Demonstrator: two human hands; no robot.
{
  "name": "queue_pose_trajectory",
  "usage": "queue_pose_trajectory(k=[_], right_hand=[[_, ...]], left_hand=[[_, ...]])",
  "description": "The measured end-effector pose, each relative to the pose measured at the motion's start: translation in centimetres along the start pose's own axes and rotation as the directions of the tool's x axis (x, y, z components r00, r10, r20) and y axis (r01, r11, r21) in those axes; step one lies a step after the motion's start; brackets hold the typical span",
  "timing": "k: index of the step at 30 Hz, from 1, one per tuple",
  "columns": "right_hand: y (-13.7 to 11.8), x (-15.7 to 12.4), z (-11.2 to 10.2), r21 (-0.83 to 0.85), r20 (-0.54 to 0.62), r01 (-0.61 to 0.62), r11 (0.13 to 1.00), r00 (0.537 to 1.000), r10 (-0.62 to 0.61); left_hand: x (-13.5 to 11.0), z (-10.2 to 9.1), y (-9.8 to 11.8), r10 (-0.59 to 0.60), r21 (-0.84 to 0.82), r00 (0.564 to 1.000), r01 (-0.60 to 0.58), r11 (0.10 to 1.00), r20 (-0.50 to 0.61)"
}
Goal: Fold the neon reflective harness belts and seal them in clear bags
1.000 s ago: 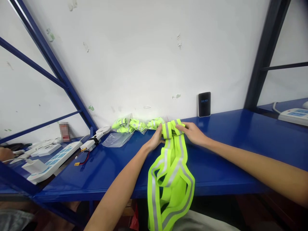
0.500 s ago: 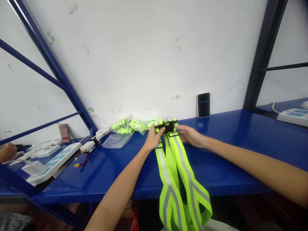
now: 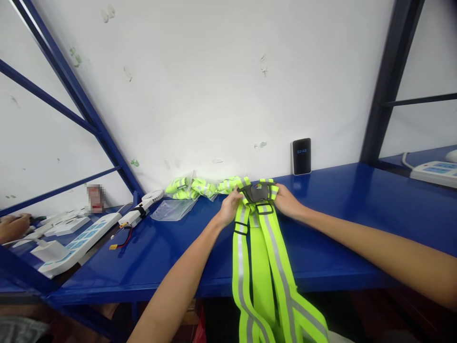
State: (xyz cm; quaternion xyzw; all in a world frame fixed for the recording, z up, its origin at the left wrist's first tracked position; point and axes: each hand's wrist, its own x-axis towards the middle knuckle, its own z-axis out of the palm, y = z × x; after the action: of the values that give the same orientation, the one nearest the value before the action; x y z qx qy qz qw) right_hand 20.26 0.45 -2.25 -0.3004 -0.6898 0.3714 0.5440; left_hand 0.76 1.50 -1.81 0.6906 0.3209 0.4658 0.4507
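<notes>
Both hands hold up a neon-yellow reflective vest (image 3: 262,257) made of straps with silver stripes. My left hand (image 3: 229,206) is closed on its top left end, beside the black buckle (image 3: 257,193). At the top right end, my right hand (image 3: 285,200) grips the strap, its fingertips partly hidden behind the fabric. Black strap sliders (image 3: 264,208) sit just below the buckle. The straps hang down over the table's front edge, and their lower ends run out of view.
Bagged yellow vests (image 3: 189,186) lie against the wall, near a clear plastic bag (image 3: 173,209). Left are a white handheld fan (image 3: 137,212), a wired connector (image 3: 121,242) and a power strip (image 3: 82,243). A clock device (image 3: 302,156) leans at the back. Another person's hand (image 3: 14,227) shows far left.
My hands have moved slightly apart, and the buckle now faces me more fully. The straps hang straighter and lower. At far left, the other person's hand has shifted.
</notes>
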Motion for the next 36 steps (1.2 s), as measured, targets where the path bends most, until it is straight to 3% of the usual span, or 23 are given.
queue_pose_trajectory(k=[4, 8, 11, 14, 21, 26, 30, 36], right_hand=[[0.4, -0.1, 0.1, 0.068, -0.096, -0.097, 0.993, 0.99, 0.103], [-0.1, -0.2, 0.2, 0.087, -0.126, -0.103, 0.991, 0.986, 0.113], [-1.2, 0.6, 0.2, 0.052, -0.167, -0.115, 0.992, 0.978, 0.122], [-2.3, 2.3, 0.7, 0.043, -0.18, -0.137, 0.99, 0.973, 0.143], [-3.3, 5.4, 3.0, -0.056, -0.189, 0.027, 0.998, 0.981, -0.038], [-1.6, 4.7, 2.6, -0.154, -0.21, 0.075, 0.985, 0.972, -0.107], [-0.7, 4.2, 1.8, -0.237, -0.222, 0.078, 0.968, 0.966, -0.132], [-0.3, 4.4, 1.8, -0.211, -0.25, 0.004, 0.977, 0.967, -0.058]], left_hand=[[-0.4, 0.2, 0.8, 0.098, 0.161, 0.992, -0.11, 0.981, 0.08], [-0.5, 0.5, 1.0, 0.127, 0.172, 0.992, -0.123, 0.977, -0.011], [-0.2, 0.4, 0.9, 0.037, 0.103, 0.994, -0.026, 0.994, -0.105], [0.1, -0.3, 0.9, -0.085, -0.002, 0.991, 0.085, 0.996, -0.104], [0.6, -2.6, 0.6, -0.128, -0.16, 0.972, 0.097, 0.982, -0.196], [0.4, -2.8, 1.0, -0.243, -0.253, 0.958, 0.2, 0.947, -0.15], [0.0, -2.5, 1.9, -0.319, -0.321, 0.947, 0.293, 0.901, -0.031], [-0.1, -2.5, 1.8, -0.185, -0.358, 0.983, 0.18, 0.916, 0.019]])
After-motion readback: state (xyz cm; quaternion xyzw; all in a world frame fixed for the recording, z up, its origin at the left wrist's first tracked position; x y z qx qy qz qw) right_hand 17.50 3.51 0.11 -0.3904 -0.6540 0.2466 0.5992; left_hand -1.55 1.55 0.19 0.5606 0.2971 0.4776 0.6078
